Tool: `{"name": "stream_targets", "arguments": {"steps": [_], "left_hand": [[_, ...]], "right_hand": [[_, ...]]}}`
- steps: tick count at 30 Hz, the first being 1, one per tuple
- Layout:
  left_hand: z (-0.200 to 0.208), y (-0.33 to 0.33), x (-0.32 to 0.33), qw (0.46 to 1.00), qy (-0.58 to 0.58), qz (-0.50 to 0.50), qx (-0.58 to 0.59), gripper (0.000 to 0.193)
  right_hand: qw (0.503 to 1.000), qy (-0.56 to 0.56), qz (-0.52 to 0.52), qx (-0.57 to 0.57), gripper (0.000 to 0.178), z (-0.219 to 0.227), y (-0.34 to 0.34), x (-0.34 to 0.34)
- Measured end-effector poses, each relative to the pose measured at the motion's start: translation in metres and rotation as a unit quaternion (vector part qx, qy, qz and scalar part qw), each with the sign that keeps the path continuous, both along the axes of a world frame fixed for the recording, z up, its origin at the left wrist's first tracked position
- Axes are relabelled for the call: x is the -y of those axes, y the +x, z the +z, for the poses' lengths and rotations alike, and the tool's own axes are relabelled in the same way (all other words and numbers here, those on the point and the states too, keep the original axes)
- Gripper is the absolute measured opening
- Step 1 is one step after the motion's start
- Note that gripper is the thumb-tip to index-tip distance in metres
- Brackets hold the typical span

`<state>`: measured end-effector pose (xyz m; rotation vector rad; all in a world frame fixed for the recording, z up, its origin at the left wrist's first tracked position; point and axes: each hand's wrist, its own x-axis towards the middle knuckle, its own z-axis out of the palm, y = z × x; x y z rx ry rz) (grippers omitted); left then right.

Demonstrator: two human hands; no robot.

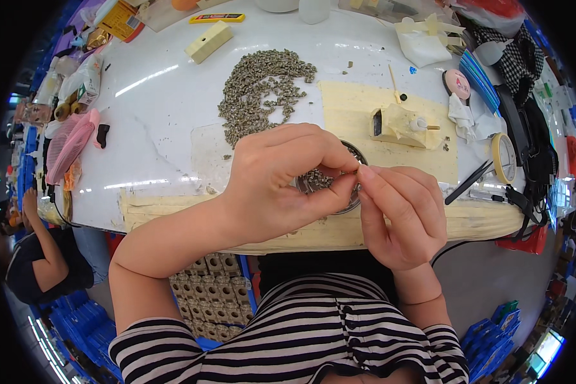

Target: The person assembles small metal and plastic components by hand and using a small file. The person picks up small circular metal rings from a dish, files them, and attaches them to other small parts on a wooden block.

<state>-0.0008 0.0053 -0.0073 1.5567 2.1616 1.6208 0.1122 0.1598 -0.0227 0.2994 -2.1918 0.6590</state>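
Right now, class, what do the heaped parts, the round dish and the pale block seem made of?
Parts: probably metal; dull grey with small glints. Dish: perhaps metal or glass; its dark rim shines, but much is hidden. Block: possibly wood, or tape-wrapped; matte, pale yellow, no clear grain.

Bright, even light fills the glossy white stone-patterned tabletop [173,115], with long white glare streaks [146,81] at nine and ten o'clock. Thin glowing white strips [46,349] shine at eight, a washed-out bluish-white panel [548,351] at four. Toward seven, below the table, it is dimmer. The bare left hand [275,173] and bare right hand [406,214] look crisp; fisheye bending and softness grow toward the black rim.
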Motion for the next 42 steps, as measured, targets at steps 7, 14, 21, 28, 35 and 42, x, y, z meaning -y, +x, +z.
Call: {"name": "stream_targets", "arguments": {"steps": [7, 14, 21, 28, 35, 42], "left_hand": [[-0.0014, 0.0009, 0.0004, 1.0, 0.006, -0.01, 0.003, 0.019], [-0.0045, 0.0037, -0.0018, 0.991, 0.041, 0.007, -0.126, 0.022], [-0.0069, 0.0032, -0.0018, 0.99, 0.04, -0.005, -0.138, 0.022], [-0.007, 0.0041, -0.0016, 0.994, 0.031, -0.008, -0.102, 0.021], [-0.0049, 0.0036, -0.0019, 0.995, 0.028, -0.01, -0.09, 0.021], [-0.0039, 0.0035, -0.001, 0.996, 0.029, -0.018, -0.078, 0.021]], "right_hand": [[1.0, -0.014, 0.002, -0.005, 0.028, -0.0003, -0.0011, 0.0009], [0.964, -0.244, 0.038, 0.096, 0.015, -0.0042, 0.0007, 0.0], [0.917, -0.352, 0.065, 0.178, 0.006, -0.0012, 0.0021, 0.001], [0.887, -0.404, 0.081, 0.211, 0.005, -0.0009, 0.0038, -0.0001], [0.869, -0.43, 0.092, 0.226, 0.005, -0.0014, 0.0053, -0.0011], [0.836, -0.475, 0.121, 0.245, 0.005, 0.0025, 0.0051, -0.0014]]}}
